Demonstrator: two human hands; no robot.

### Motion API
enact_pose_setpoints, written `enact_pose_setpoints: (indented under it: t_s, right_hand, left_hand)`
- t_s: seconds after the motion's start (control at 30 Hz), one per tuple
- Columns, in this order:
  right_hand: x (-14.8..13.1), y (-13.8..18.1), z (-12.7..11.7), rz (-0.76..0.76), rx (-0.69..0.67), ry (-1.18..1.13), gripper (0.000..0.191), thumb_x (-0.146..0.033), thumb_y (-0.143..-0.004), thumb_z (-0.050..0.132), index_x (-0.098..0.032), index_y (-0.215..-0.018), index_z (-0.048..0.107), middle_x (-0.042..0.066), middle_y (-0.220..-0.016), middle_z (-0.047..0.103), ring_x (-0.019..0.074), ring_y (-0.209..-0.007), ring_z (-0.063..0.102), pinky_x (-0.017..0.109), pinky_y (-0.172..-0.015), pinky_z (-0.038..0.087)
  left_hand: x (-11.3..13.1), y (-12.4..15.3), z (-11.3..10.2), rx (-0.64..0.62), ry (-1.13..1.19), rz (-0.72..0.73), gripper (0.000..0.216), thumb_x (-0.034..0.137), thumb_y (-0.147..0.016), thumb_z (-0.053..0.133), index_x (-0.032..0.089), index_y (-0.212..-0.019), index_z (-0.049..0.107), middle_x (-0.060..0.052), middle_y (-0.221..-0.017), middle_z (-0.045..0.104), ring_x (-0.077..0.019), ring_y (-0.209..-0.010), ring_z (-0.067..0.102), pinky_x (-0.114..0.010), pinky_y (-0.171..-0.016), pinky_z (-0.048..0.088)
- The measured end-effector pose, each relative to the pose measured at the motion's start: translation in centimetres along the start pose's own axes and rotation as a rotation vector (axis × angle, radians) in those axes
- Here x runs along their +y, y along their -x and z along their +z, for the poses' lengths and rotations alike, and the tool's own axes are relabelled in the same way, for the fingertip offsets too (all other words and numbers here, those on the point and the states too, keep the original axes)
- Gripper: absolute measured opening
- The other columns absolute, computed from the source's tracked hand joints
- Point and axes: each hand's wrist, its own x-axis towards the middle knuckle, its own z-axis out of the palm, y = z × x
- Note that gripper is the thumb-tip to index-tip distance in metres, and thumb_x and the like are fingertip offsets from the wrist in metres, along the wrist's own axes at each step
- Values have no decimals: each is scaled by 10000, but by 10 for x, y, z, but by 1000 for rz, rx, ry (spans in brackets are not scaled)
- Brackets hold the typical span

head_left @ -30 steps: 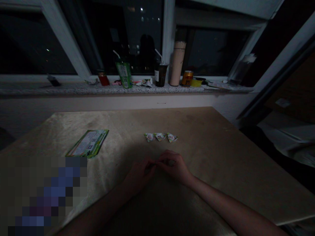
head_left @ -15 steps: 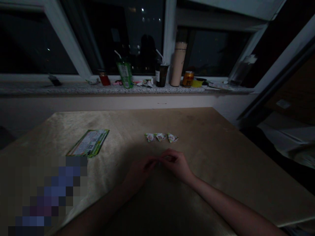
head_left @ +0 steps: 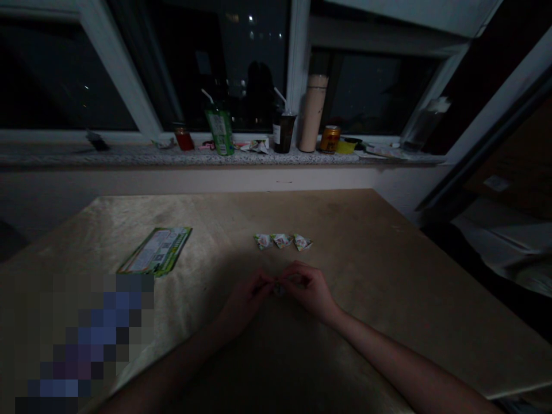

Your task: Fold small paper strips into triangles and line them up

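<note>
Narrow grip: left hand and right hand both pinch small paper piece low over desk. Judgement: align edges, press crease firmly; folded triangles lie near.

Both forearms lie on the table, angling in from its near edge. The left grip and right grip meet fingertip to fingertip near the middle, fingers curled and pinched, knuckles up.
</note>
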Motion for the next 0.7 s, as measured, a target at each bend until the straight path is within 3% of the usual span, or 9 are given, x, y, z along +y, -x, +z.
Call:
enact_pose_setpoints:
  t_s: [0.33, 0.43, 0.57, 0.7]
  right_hand:
    - [0, 0, 1, 11, 37, -2, 47, -196, -745, 626, -171, -712, 648, 25, -709, 596, 110, -592, 535, 191, -474, 379]
    - [-1, 0, 1, 0, -1, 18, 54, -191, -753, 627, -176, -711, 656, 26, -713, 614, 119, -626, 556, 196, -498, 392]
    - [-3, 0, 2, -16, -31, 0, 81, -218, -770, 630, -183, -702, 658, 35, -722, 629, 131, -655, 576, 212, -529, 417]
    - [-3, -1, 1, -13, -38, -49, 86, -230, -771, 631, -187, -699, 650, 44, -762, 631, 141, -698, 592, 215, -529, 424]
  left_hand:
    - [-1, 2, 3, 19, 69, -29, 163, 327, -866, 476, 193, -843, 566, 1, -759, 630, -168, -715, 602, -270, -654, 480]
    - [-2, 2, 4, 3, 88, -39, 187, 347, -827, 542, 194, -928, 577, 4, -766, 637, -174, -721, 617, -270, -653, 487]
    - [-1, 2, 3, -14, 20, 4, 202, 311, -818, 560, 227, -987, 630, -13, -928, 669, -194, -852, 629, -295, -771, 486]
    - [-1, 5, 3, 9, -76, 30, 193, 284, -871, 483, 223, -961, 642, -8, -893, 684, -185, -803, 643, -288, -755, 491]
